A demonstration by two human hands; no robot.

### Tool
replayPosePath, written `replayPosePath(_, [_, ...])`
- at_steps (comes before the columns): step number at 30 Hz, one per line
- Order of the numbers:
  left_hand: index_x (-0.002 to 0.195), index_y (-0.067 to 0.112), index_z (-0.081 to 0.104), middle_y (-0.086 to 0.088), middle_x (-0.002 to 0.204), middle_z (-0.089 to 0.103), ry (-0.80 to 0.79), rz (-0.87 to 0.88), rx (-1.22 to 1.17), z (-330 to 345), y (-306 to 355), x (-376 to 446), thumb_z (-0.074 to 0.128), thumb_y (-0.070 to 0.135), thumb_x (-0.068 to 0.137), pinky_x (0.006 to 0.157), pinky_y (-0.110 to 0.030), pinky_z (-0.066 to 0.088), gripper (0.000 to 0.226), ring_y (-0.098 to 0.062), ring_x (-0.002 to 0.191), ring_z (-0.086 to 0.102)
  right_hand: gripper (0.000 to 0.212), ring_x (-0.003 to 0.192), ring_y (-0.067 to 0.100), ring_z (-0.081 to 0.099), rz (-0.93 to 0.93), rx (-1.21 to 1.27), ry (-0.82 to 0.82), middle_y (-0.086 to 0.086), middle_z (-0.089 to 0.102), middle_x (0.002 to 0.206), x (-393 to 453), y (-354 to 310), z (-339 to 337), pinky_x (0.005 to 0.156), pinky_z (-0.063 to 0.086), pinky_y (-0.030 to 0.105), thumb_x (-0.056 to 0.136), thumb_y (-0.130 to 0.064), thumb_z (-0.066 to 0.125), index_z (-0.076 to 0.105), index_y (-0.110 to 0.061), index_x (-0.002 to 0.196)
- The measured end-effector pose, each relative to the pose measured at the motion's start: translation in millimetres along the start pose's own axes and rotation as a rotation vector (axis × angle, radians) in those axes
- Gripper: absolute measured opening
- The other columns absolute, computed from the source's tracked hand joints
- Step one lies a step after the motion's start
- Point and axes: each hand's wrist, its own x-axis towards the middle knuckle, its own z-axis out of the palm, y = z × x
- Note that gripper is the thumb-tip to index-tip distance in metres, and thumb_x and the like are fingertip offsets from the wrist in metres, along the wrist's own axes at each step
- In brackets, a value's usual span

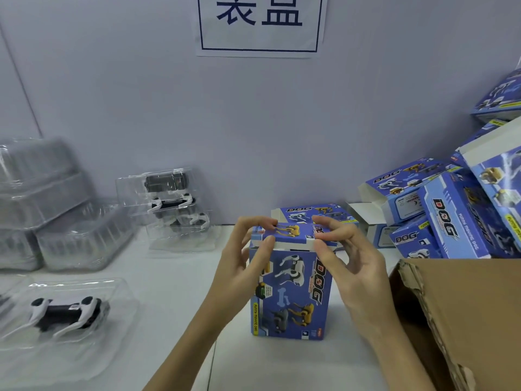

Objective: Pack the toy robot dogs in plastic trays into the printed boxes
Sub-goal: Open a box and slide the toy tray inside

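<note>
A blue printed box (290,292) stands upright on the white table in front of me. Its top flap (290,234) is folded down over the opening. My left hand (248,249) pinches the flap's left end, thumb in front and fingers behind. At the flap's right end my right hand (341,249) pinches it the same way. A black and white toy robot dog (66,313) lies in a clear plastic tray (118,300) at the near left. Further back, another tray (169,204) holds several toy dogs.
Clear plastic trays (70,235) are stacked at the far left. Several blue printed boxes (451,210) lie piled at the right, one more (313,214) behind the held box. An open brown carton (465,320) stands at the near right. A wall with a paper sign (259,24) closes the back.
</note>
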Motion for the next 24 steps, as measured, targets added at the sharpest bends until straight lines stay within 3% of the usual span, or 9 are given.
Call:
replayPosePath(4, [0.108, 0.024, 0.062, 0.002, 0.149, 0.059, -0.105, -0.095, -0.105, -19, 6, 6, 0.065, 0.033, 0.102, 0.082, -0.061, 0.063, 0.011, -0.034, 0.135, 0.06, 0.02, 0.134, 0.02, 0.058, -0.006, 0.034, -0.045, -0.005, 0.064, 0.14, -1, -1, -3, 0.083, 0.063, 0.042, 0.1, -0.036, 0.064, 0.074, -0.022, 0.11])
replayPosePath(7, [0.111, 0.023, 0.064, 0.004, 0.15, 0.058, -0.062, -0.006, 0.004, -16, 8, 6, 0.062, 0.031, 0.103, 0.085, -0.049, 0.064, 0.012, -0.023, 0.146, 0.048, 0.03, 0.128, 0.025, 0.064, 0.056, 0.184, -0.044, 0.002, 0.067, 0.137, 0, 1, -3, 0.087, 0.061, 0.033, 0.101, -0.03, 0.054, 0.064, -0.02, 0.127])
replayPosePath(10, [0.113, 0.028, 0.069, 0.003, 0.138, 0.066, 0.008, 0.192, 0.221, -9, 11, 6, 0.055, 0.018, 0.107, 0.093, -0.023, 0.056, 0.019, -0.02, 0.145, 0.048, 0.023, 0.123, 0.028, 0.067, 0.074, 0.251, -0.008, 0.005, 0.067, 0.138, 2, 4, -6, 0.089, 0.059, 0.034, 0.097, -0.022, 0.054, 0.053, -0.009, 0.116])
replayPosePath(12, [0.118, 0.025, 0.071, 0.003, 0.13, 0.07, -0.036, 0.233, 0.282, -9, 12, 6, 0.053, 0.012, 0.108, 0.093, -0.017, 0.053, 0.024, -0.021, 0.137, 0.057, 0.018, 0.121, 0.029, 0.068, 0.078, 0.251, -0.023, 0.005, 0.067, 0.138, 2, 6, -6, 0.087, 0.06, 0.031, 0.097, -0.021, 0.055, 0.053, -0.009, 0.11])
replayPosePath(16, [0.117, 0.028, 0.075, 0.003, 0.124, 0.073, -0.074, 0.118, 0.229, -15, 12, 7, 0.064, 0.025, 0.103, 0.086, -0.034, 0.062, 0.018, -0.026, 0.128, 0.062, 0.031, 0.133, 0.027, 0.06, 0.098, 0.226, -0.068, 0.001, 0.064, 0.142, 1, 5, -7, 0.089, 0.061, 0.033, 0.093, -0.033, 0.065, 0.055, -0.012, 0.113])
replayPosePath(20, [0.115, 0.017, 0.076, 0.004, 0.122, 0.074, -0.118, 0.098, 0.23, -21, 8, 11, 0.067, 0.016, 0.1, 0.088, -0.037, 0.062, 0.018, -0.027, 0.132, 0.059, 0.043, 0.139, 0.02, 0.054, 0.12, 0.122, -0.141, -0.006, 0.059, 0.146, 0, 4, -6, 0.104, 0.052, 0.061, 0.091, -0.029, 0.072, 0.053, -0.014, 0.126])
replayPosePath(24, [0.117, 0.02, 0.075, 0.006, 0.123, 0.073, -0.102, 0.141, 0.261, -21, 6, 10, 0.064, 0.022, 0.101, 0.087, -0.041, 0.063, 0.019, -0.024, 0.13, 0.061, 0.054, 0.137, 0.02, 0.055, 0.145, 0.062, -0.186, -0.004, 0.063, 0.139, 0, 4, -8, 0.112, 0.044, 0.06, 0.094, -0.02, 0.072, 0.05, -0.02, 0.143])
